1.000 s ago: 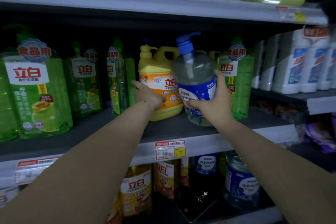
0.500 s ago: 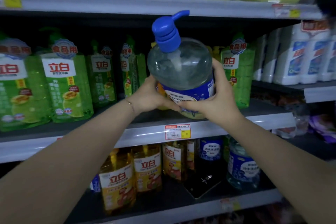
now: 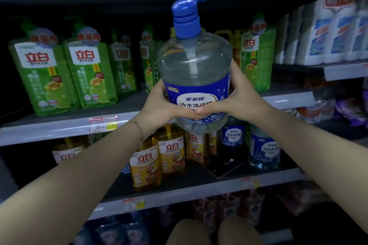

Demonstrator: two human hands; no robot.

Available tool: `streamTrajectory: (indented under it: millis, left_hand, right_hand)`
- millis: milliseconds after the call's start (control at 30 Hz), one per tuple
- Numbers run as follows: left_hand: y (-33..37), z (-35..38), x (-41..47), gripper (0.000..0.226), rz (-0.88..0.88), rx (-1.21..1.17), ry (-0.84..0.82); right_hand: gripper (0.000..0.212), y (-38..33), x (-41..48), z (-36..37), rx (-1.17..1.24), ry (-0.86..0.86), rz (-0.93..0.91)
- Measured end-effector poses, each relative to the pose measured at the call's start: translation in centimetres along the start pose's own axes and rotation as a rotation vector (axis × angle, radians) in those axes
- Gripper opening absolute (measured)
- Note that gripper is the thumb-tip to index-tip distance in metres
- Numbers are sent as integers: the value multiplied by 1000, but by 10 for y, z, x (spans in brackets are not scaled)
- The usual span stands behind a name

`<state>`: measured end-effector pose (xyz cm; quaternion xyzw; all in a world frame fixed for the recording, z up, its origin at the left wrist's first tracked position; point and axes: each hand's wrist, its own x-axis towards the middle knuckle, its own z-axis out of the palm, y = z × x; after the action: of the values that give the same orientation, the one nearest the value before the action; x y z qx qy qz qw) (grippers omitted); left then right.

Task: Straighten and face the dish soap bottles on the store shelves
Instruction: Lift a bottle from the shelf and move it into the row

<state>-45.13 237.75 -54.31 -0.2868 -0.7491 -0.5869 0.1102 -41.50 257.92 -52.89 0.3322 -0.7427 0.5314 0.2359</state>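
A clear round dish soap bottle (image 3: 194, 61) with a blue pump top and a blue label is held upright in the air in front of the middle shelf (image 3: 59, 127). My left hand (image 3: 159, 103) grips its lower left side and my right hand (image 3: 237, 97) grips its lower right side, thumbs meeting across the label. Green dish soap bottles (image 3: 89, 71) stand in a row on the middle shelf to the left. Another green bottle (image 3: 256, 53) stands right of the held bottle. The yellow jug behind it is almost hidden.
The lower shelf (image 3: 199, 189) carries yellow dish soap bottles (image 3: 171, 153) and matching blue-label clear bottles (image 3: 262, 151), with a gap between them. White bottles (image 3: 322, 34) stand on a shelf at the right. My knees (image 3: 215, 232) show at the bottom edge.
The clear bottle has come off the middle shelf and toward me. My left hand left the yellow jug and now holds the bottle together with my right hand. The view has tilted down.
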Motion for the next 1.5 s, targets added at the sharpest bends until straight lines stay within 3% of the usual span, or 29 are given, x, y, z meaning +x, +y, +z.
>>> streamTrajectory:
  millis: [267,433,500,700,1100,1500]
  left_hand:
    - [-52,26,-40,94,-50,-105,78]
    - [-86,37,-56,100,-100,-106,123]
    - [-100,40,-62,99,-110,-93,128]
    - [-134,50,-75,92,-187,-87,115]
    - [-205,64,-78,86,-362,-109,128]
    - [-230,79,-56,80,-357,-175,132]
  right_hand:
    - [121,27,-36,8,-44,-153,188]
    - [106,52,-54,19,-41,-186,272]
    - [111,64,-59,23,-58,-201,298]
    - [118,103,-75,38,-159,-213,321]
    - [108,182,-90,59,-200,-241,455]
    - [108,220,-84,56,-192,-217,518]
